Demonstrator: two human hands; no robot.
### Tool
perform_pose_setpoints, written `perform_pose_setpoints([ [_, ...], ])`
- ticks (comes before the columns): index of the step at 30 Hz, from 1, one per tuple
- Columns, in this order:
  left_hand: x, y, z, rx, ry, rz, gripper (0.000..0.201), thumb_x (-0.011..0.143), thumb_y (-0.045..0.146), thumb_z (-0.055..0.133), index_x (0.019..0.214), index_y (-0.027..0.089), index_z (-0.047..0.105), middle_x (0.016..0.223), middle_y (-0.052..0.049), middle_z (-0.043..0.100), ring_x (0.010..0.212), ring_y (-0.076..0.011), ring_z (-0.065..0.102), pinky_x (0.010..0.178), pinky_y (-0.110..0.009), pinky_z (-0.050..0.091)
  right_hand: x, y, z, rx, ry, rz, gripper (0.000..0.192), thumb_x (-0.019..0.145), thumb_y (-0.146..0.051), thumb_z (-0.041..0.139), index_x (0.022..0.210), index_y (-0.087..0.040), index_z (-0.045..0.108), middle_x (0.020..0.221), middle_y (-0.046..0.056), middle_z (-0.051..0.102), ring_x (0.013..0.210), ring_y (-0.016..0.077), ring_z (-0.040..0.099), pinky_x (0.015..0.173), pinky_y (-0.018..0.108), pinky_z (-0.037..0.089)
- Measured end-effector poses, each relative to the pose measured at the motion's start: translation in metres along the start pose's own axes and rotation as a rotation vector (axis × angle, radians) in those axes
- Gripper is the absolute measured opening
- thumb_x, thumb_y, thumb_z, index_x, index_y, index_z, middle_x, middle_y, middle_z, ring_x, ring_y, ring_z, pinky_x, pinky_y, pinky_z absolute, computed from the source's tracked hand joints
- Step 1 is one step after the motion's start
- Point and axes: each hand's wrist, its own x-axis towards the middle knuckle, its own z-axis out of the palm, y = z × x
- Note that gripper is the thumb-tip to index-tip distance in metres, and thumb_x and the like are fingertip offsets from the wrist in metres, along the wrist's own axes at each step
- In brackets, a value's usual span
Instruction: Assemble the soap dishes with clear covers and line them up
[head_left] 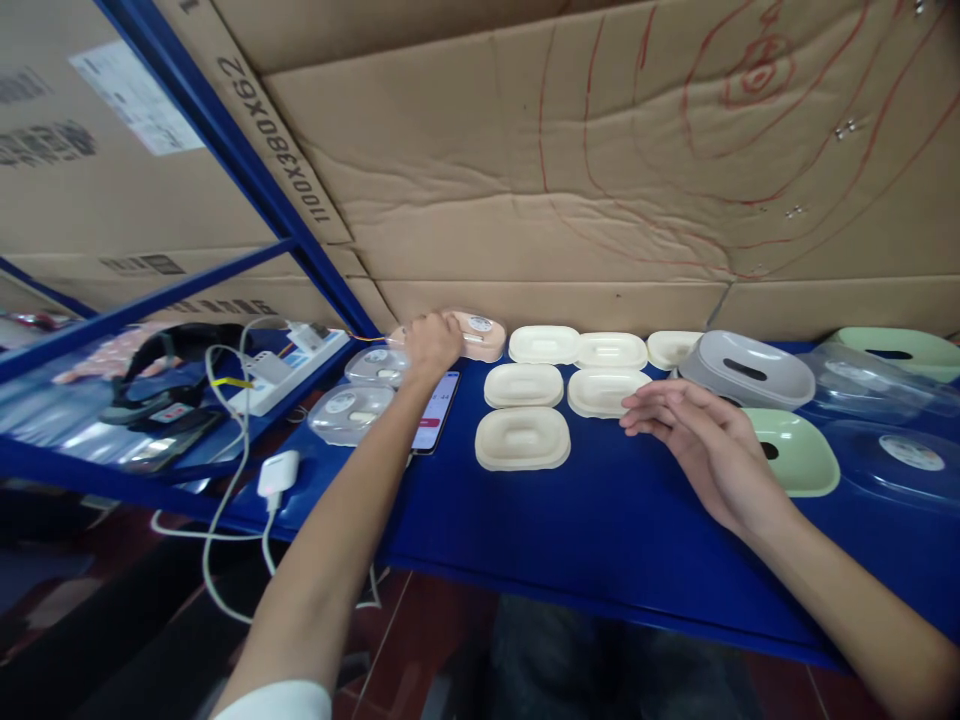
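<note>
One pink soap case [480,335], likely light, rigid, slick; left hand [431,345] clenched its end; right hand [694,430] lay released, empty.

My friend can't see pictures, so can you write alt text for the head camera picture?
A person's left hand reaches across a blue table to a pink soap box by the cardboard wall, while the right hand rests open near cream lids. A phone lies beside the left arm.

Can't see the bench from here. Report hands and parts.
Left hand closed on pink soap box at the back. Right hand open, hovering beside cream trays. Phone under left wrist.
</note>
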Motion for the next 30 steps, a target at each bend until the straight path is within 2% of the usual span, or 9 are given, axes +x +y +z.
perform_pose_setpoints([
  [7, 0.0, 0.003, 0.008, 0.09, -0.1, 0.078, 0.044, 0.108, 0.027, 0.044, 0.128, 0.007, 0.077, 0.133, -0.03, 0.077, 0.128, -0.0412, 0.072, 0.11, -0.049, 0.053, -0.001, -0.001, 0.0, -0.007, -0.032, 0.02, 0.023, 0.105, -0.047, 0.075, 0.105, -0.027, 0.086, 0.107, 0.007, 0.08, 0.098, 0.023, 0.077, 0.09, 0.035, 0.063],
  [11, -0.003, 0.005, 0.012, 0.115, -0.103, 0.134, 0.043, 0.106, 0.023, 0.042, 0.127, 0.008, 0.077, 0.133, -0.03, 0.075, 0.124, -0.0388, 0.072, 0.105, -0.045, 0.053, -0.001, -0.001, -0.001, -0.005, -0.052, 0.042, 0.024, 0.106, -0.049, 0.074, 0.106, -0.027, 0.085, 0.11, 0.007, 0.081, 0.099, 0.024, 0.078, 0.09, 0.037, 0.063],
  [16, -0.018, 0.011, 0.005, 0.117, -0.027, 0.238, 0.05, 0.111, 0.029, 0.035, 0.134, 0.006, 0.073, 0.14, -0.031, 0.07, 0.132, -0.0425, 0.066, 0.111, -0.051, 0.049, -0.002, -0.001, -0.001, 0.001, -0.061, 0.045, 0.023, 0.107, -0.048, 0.073, 0.107, -0.028, 0.085, 0.112, 0.006, 0.082, 0.099, 0.0239, 0.078, 0.09, 0.037, 0.063],
  [19, -0.032, 0.027, -0.004, 0.098, -0.016, 0.363, 0.052, 0.112, 0.037, 0.037, 0.139, 0.005, 0.069, 0.146, -0.031, 0.066, 0.14, -0.0449, 0.059, 0.118, -0.055, 0.045, -0.002, -0.002, -0.001, -0.003, -0.069, 0.047, 0.023, 0.107, -0.048, 0.072, 0.108, -0.028, 0.085, 0.113, 0.007, 0.082, 0.1, 0.0241, 0.078, 0.091, 0.038, 0.062],
  [21, -0.039, 0.046, -0.009, 0.063, -0.107, 0.549, 0.051, 0.112, 0.04, 0.042, 0.14, 0.007, 0.069, 0.145, -0.027, 0.067, 0.141, -0.042, 0.059, 0.121, -0.053, 0.043, -0.002, -0.002, 0.0, -0.011, -0.063, 0.047, 0.024, 0.107, -0.048, 0.073, 0.107, -0.028, 0.085, 0.111, 0.007, 0.081, 0.099, 0.0243, 0.078, 0.091, 0.038, 0.062],
  [23, -0.044, 0.066, -0.01, 0.036, -0.244, 0.734, 0.048, 0.109, 0.044, 0.053, 0.145, 0.016, 0.068, 0.149, -0.017, 0.069, 0.143, -0.0342, 0.059, 0.125, -0.044, 0.042, -0.001, -0.001, -0.001, -0.021, -0.05, 0.045, 0.025, 0.106, -0.049, 0.073, 0.106, -0.027, 0.085, 0.11, 0.007, 0.081, 0.099, 0.0246, 0.077, 0.091, 0.039, 0.062],
  [25, -0.046, 0.087, -0.009, 0.057, -0.402, 0.861, 0.059, 0.102, 0.047, 0.066, 0.155, 0.021, 0.062, 0.158, -0.013, 0.064, 0.148, -0.0321, 0.055, 0.126, -0.041, 0.042, 0.0, 0.0, -0.002, -0.027, -0.041, 0.037, 0.025, 0.106, -0.049, 0.074, 0.105, -0.027, 0.085, 0.109, 0.007, 0.081, 0.099, 0.0247, 0.076, 0.09, 0.038, 0.062],
  [27, -0.046, 0.104, -0.003, 0.103, -0.513, 0.902, 0.075, 0.094, 0.051, 0.077, 0.161, 0.021, 0.057, 0.162, -0.017, 0.06, 0.15, -0.037, 0.053, 0.124, -0.047, 0.044, 0.001, 0.001, -0.003, -0.031, -0.041, 0.034, 0.025, 0.106, -0.049, 0.074, 0.104, -0.027, 0.085, 0.108, 0.007, 0.08, 0.099, 0.0245, 0.076, 0.09, 0.038, 0.062],
  [30, -0.043, 0.124, 0.007, 0.155, -0.564, 0.87, 0.086, 0.087, 0.054, 0.084, 0.161, 0.018, 0.056, 0.162, -0.022, 0.058, 0.15, -0.0435, 0.051, 0.121, -0.055, 0.046, 0.001, 0.001, -0.004, -0.035, -0.039, 0.037, 0.025, 0.106, -0.049, 0.074, 0.103, -0.027, 0.085, 0.108, 0.007, 0.08, 0.099, 0.024, 0.076, 0.09, 0.037, 0.062],
])
